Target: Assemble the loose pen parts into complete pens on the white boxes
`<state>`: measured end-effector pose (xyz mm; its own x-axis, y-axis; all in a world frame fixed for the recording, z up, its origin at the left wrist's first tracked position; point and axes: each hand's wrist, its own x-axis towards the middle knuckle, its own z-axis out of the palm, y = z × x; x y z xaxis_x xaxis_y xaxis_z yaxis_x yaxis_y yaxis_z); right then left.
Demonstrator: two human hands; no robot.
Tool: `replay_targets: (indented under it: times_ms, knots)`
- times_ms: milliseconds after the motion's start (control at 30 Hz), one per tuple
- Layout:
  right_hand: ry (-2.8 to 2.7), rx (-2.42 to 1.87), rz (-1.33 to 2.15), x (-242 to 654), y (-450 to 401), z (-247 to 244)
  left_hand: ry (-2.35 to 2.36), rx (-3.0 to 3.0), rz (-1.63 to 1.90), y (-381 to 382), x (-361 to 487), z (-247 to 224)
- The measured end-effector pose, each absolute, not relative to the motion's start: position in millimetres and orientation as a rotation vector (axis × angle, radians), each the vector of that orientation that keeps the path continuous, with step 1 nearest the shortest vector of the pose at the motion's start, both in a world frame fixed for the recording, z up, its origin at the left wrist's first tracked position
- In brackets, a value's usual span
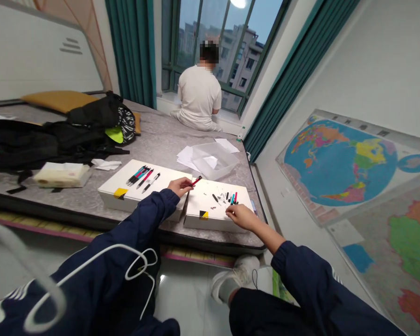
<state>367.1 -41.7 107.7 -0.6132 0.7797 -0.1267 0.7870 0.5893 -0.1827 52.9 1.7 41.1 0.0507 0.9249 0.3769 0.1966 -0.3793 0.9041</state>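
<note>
My left hand pinches a red pen barrel with a dark end above the gap between two white boxes. My right hand is low over the right white box, its fingertips drawn together beside loose pen parts; what they hold, if anything, is too small to make out. Black, red and blue pieces and small clear bits lie there. On the left white box several assembled pens rest in a row, with blue, red, black and white barrels. Yellow-and-black stickers mark both boxes' front edges.
Behind the boxes stand a clear plastic bin and paper sheets. A tissue pack and black bags lie at left on the bed. A person sits by the window. A white cable crosses my left sleeve.
</note>
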Motion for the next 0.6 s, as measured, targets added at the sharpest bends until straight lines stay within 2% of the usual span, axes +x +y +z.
replay_targets:
  times_ms: [200, 433, 600]
  knots:
    - [2.886, 1.322, -0.205, 352.7, -0.3, 82.9, 1.288, 1.823, 1.410, 13.6, 46.6, 7.9]
    - [3.048, 1.193, -0.336, 326.1, 5.6, 66.6, 1.266, 1.773, 1.441, 15.9, 44.5, 7.2]
    - [3.092, 1.289, -0.262, 320.6, -14.5, 55.0, 1.261, 1.718, 1.390, 14.4, 43.1, 9.1]
